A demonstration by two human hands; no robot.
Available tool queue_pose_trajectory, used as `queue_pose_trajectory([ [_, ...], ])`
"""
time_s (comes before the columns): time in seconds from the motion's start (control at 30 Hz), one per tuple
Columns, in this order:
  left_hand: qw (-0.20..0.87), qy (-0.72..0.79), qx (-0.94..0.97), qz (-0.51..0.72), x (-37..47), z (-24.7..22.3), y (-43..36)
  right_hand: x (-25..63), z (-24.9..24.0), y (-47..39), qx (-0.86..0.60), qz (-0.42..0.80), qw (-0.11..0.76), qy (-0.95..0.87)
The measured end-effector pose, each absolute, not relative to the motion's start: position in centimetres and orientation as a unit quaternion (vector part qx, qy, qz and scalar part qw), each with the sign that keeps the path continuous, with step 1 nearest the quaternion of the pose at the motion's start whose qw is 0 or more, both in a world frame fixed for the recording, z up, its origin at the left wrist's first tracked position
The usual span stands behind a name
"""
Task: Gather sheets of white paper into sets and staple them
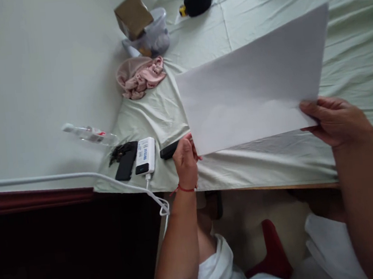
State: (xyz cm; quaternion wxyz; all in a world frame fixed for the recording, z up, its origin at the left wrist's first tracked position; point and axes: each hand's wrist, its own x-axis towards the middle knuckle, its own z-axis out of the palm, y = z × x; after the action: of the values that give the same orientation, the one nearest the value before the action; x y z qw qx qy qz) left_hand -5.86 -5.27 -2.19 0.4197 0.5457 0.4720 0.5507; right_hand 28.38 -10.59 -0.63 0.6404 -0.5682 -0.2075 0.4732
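Pale green sheet (261, 29), blank white paper (254, 83), both hands pinching

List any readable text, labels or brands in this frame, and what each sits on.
Nothing legible.
White power bank: blue print on its face, too blurred to read.
Plastic bottle: red and white label, too small to read.
Sheet of paper, held by left hand and right hand: blank on the visible side.

White paper (254, 83), pale green sheet (348, 60), pink cloth (140, 77).
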Motion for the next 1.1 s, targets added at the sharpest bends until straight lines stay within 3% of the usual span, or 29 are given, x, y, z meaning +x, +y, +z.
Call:
queue_pose_trajectory([
  [0.07,0.478,0.47,0.539,0.51,-5.3,-2.1,-5.2,28.6,-0.9,-10.8,-0.566,0.466,0.646,-0.213],
  [0.23,0.49,0.501,0.552,0.453,-4.6,-1.6,-5.1,28.8,-1.2,-10.9,-0.567,0.446,0.662,-0.204],
  [0.43,0.499,0.489,0.546,0.462,-3.8,-1.9,-4.7,28.9,-1.0,-11.0,-0.597,0.444,0.641,-0.187],
  [0.67,0.591,0.497,0.435,0.463,-3.0,-1.7,-4.2,29.5,-0.9,-11.3,-0.597,0.431,0.653,-0.179],
  [1.1,0.603,0.492,0.446,0.441,-2.6,-2.2,-4.0,29.6,-0.9,-11.2,-0.586,0.41,0.681,-0.157],
])
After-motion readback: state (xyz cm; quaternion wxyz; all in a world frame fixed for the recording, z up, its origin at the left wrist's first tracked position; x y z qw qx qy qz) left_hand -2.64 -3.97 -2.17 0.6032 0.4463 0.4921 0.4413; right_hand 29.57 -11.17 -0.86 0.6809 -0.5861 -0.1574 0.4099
